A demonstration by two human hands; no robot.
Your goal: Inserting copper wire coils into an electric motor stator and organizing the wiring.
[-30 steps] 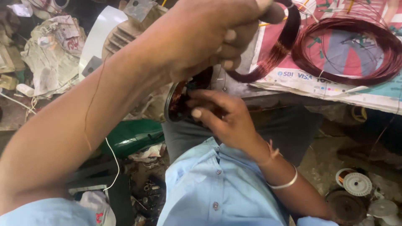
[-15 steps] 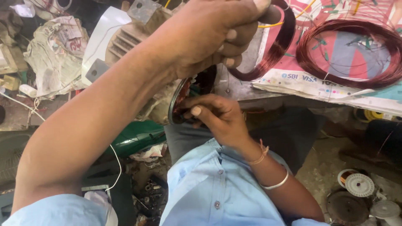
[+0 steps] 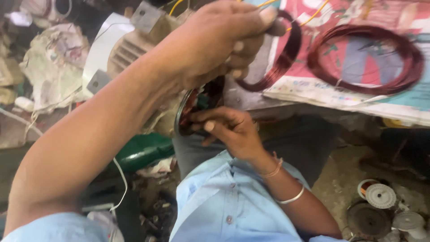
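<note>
The left hand point(image 3: 224, 42) is raised in front of the camera, its fingers curled tight around a loop of reddish-brown enamelled wire point(image 3: 280, 60) — the coil hangs down and to the right from the fist, curving over the edge of the desk point(image 3: 322, 101). The right hand point(image 3: 228, 130) sits lower, just in front of the person's lap, with its fingers bent and their tips pressed against the open end of a motor housing point(image 3: 134, 49); whether it pinches anything there cannot be told, since the fingertips vanish into the dark opening. The motor itself lies tilted on the person's knees, its pale ribbed body and grey mounting lugs pointing up and left, with dark windings showing inside the round mouth point(image 3: 197, 105).

On the desk, well to the right of the raised fist, a second, wider wire coil point(image 3: 365, 60) lies flat on printed paper point(image 3: 358, 96) in pink, blue and white. A thin yellow wire point(image 3: 313, 18) crosses the paper above it. The right wrist carries a metal bangle point(image 3: 291, 197) and a thread band — both below the light blue shirt point(image 3: 224, 201). On the floor at lower right stand a few round spools point(image 3: 380, 196). A green object point(image 3: 143, 152) lies under the left forearm, beside a crumpled rag point(image 3: 53, 67).
</note>
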